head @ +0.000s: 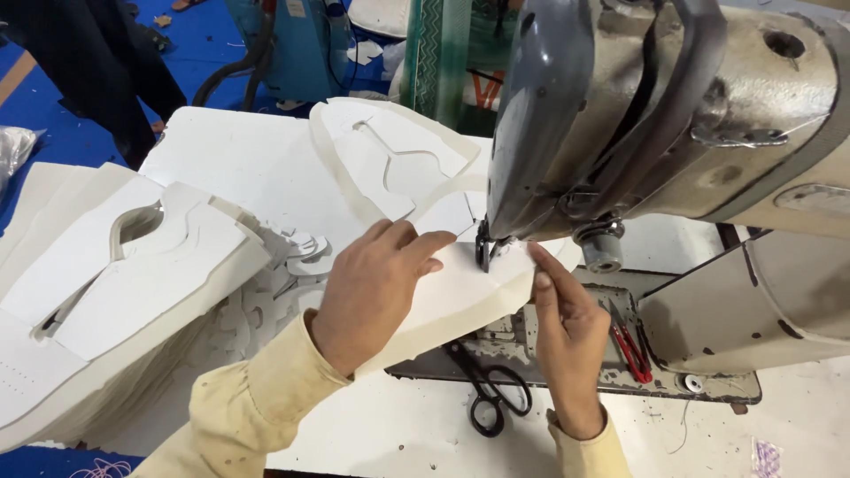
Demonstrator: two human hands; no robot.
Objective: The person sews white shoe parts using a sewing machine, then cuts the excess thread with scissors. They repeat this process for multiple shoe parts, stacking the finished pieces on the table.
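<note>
My left hand [372, 288] lies flat on a white cut fabric piece [456, 296], pressing it onto the bed of an industrial sewing machine [673, 115]. My right hand [567, 323] pinches the right edge of the same piece just beside the needle and presser foot [485, 252]. The piece runs under the foot. Both sleeves are pale yellow.
A thick stack of white cut pieces [115, 283] lies at the left. More cut-out white pieces [390, 164] sit behind the needle. Black scissors [491, 389] lie on the white table [398, 434] below the machine bed. Red-handled snips [630, 345] rest by the machine's base.
</note>
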